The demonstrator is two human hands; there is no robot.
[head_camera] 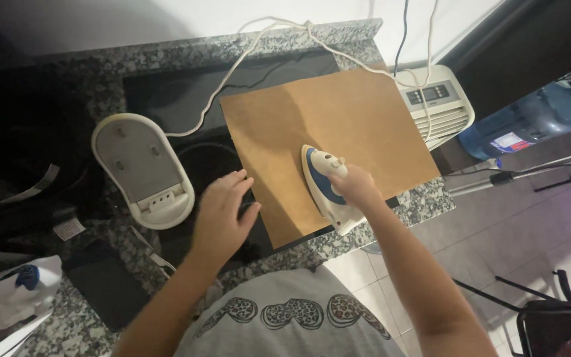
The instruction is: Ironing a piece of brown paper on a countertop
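On the near edge of the granite table (391,218), toward its right corner, the right hand (353,185) is wrapped around the handle of a white and blue iron (325,188), whose soleplate lies flat on a sheet of brown paper (328,125). The left hand (223,215) rests spread, fingers wide and holding nothing, on the dark surface just beside the sheet's left edge, fingertips close to that edge.

The iron looks fairly heavy and rigid, with a smooth sole that should glide easily; the handle on top is the sensible place to grip, since the sole may be hot. The paper seems thin, light and somewhat stiff, likely to slide or crease under a push, so pressing it flat at an edge looks wise.

A white cord (232,73) runs from the back edge toward the iron's empty stand (141,168), which sits at the left of the sheet. A white appliance (437,102) stands beyond the right edge.
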